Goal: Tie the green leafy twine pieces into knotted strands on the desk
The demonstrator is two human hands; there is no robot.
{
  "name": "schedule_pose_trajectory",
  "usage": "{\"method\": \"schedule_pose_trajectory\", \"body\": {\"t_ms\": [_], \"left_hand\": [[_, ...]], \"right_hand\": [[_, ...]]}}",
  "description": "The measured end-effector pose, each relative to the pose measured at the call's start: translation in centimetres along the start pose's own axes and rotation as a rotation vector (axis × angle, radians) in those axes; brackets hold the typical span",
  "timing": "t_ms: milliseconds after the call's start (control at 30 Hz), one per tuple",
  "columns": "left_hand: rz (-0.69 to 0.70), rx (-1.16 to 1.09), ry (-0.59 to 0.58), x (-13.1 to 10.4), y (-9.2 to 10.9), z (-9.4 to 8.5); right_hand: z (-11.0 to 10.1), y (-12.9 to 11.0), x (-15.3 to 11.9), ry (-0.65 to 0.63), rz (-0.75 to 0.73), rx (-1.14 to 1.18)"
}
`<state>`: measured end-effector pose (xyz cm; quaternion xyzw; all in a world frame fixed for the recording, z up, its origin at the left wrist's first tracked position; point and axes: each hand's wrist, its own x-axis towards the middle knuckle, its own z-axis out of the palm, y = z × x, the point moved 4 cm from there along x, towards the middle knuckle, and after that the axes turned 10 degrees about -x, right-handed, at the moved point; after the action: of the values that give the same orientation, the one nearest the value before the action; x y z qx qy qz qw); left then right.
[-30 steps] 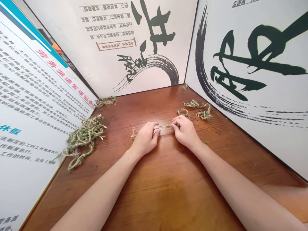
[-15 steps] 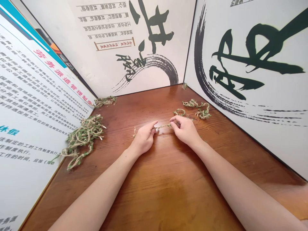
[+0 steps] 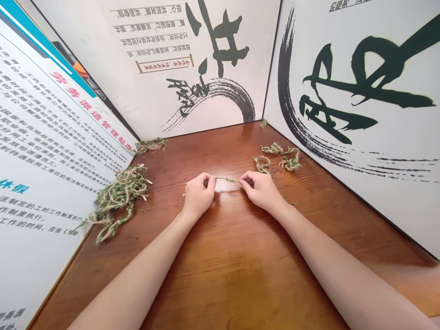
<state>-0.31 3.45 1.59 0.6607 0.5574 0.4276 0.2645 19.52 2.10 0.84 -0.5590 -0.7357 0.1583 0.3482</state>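
A thin green-and-tan twine (image 3: 227, 180) stretches between my two hands just above the table. My left hand (image 3: 200, 195) pinches its left end, and a bit of tan strand shows beyond the hand's far left side. The other end sits between the thumb and fingertips of my right hand (image 3: 263, 189). Right behind the right hand lies a loose loop of the same twine (image 3: 262, 163). Parts of the held twine are hidden inside my fingers.
A large tangled heap of twine (image 3: 120, 195) lies on the left, with a smaller bundle (image 3: 151, 145) behind it. Short knotted pieces (image 3: 290, 159) rest at the back right. Printed panels (image 3: 220, 105) wall in the wooden table (image 3: 233, 270) on three sides.
My left hand has closed its fingers on the twine and shifted slightly left and up. My right hand has lowered a little, and the twine between them looks straighter.
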Motion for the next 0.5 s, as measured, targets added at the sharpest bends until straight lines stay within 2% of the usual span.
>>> {"method": "schedule_pose_trajectory", "body": {"t_ms": [133,233,333,500], "left_hand": [[-0.048,-0.294,0.004,0.0,0.1,0.6],[-0.077,-0.522,-0.113,-0.6,0.7,1.8],[-0.041,-0.553,-0.220,-1.2,1.6,2.5],[-0.009,-0.561,-0.216,-1.5,2.0,2.4]], "right_hand": [[0.9,-1.1,-0.4,-0.022,-0.073,-0.028],[1.4,-1.9,-0.7,-0.047,-0.077,0.006],[1.4,-2.1,-0.7,-0.047,-0.030,0.081],[1.4,-1.6,-0.5,-0.031,0.071,0.238]]}}
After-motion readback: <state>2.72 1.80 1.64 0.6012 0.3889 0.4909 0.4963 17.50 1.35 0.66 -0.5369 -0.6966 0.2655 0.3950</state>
